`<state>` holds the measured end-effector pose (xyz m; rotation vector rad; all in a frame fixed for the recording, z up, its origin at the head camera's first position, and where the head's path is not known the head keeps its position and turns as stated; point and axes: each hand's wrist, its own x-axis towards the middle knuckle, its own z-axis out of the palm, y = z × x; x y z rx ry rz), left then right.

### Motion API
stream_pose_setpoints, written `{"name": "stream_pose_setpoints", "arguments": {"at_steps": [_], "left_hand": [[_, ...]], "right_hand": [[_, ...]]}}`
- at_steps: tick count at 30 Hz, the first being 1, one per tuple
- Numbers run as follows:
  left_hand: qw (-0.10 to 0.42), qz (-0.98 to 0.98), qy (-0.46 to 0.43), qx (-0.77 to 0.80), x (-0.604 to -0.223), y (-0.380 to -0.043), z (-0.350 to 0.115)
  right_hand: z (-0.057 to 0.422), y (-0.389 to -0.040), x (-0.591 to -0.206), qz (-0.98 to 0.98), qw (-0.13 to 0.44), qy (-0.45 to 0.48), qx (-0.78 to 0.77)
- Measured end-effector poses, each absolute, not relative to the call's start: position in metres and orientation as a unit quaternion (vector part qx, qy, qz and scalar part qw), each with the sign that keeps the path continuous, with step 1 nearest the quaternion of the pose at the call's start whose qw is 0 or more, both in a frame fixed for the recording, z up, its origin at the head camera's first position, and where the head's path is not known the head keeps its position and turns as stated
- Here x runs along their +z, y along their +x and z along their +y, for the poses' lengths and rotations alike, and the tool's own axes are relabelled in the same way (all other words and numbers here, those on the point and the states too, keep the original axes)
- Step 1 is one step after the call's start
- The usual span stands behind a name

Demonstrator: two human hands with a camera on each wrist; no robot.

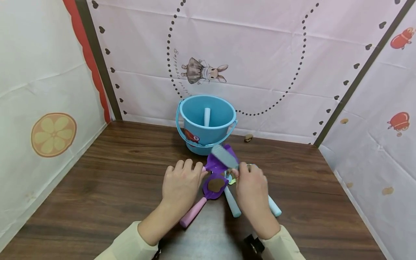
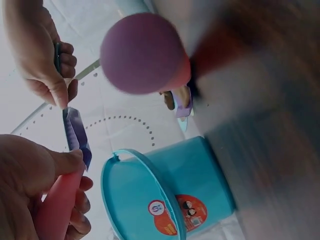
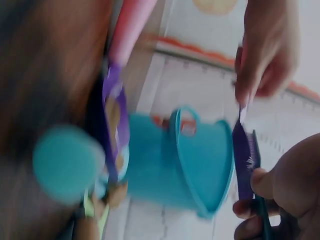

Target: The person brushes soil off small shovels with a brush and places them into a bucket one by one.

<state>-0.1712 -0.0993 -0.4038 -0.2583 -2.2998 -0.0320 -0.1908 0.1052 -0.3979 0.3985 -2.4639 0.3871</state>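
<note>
My left hand (image 1: 182, 182) grips the pink handle (image 2: 59, 210) of a purple toy shovel (image 1: 212, 164), its blade held near the front of the blue bucket (image 1: 198, 122). A grey-blue toy shovel (image 1: 224, 156) with a flat, rounded blade is in my right hand (image 1: 251, 186), fingers curled round its handle. That blade overlaps the purple one in the head view, and in the left wrist view the two run close together. Below the hands, a second purple shovel (image 1: 208, 193) with a pink handle lies on the table, a brown lump (image 1: 216, 185) in its scoop.
A grey-blue handle (image 1: 232, 204) and a light blue handle (image 1: 274, 206) lie between and beyond my hands. Inside the bucket stands another pale handle (image 1: 207, 117). One small brown piece (image 1: 248, 138) sits by the back cloth (image 1: 269, 72). Cloth walls border the wooden table (image 1: 130, 162).
</note>
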Motion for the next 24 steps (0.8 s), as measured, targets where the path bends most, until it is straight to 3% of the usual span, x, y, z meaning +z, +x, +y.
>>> {"name": "stream_pose_setpoints", "arguments": {"at_steps": [5, 16, 20, 24], "left_hand": [[0.382, -0.918, -0.101, -0.023, -0.403, -0.169, -0.099], [0.369, -0.923, -0.104, -0.045, -0.403, -0.170, -0.101], [0.316, -0.941, -0.086, -0.085, -0.403, -0.173, -0.106], [0.215, -0.962, -0.043, -0.162, -0.401, -0.179, -0.116]], "right_hand": [[0.128, -0.204, -0.394, -0.935, 0.306, 0.092, 0.153], [0.133, -0.203, -0.384, -0.940, 0.282, 0.086, 0.172], [0.130, -0.200, -0.383, -0.938, 0.286, 0.087, 0.177], [0.125, -0.198, -0.383, -0.930, 0.303, 0.116, 0.173]]}}
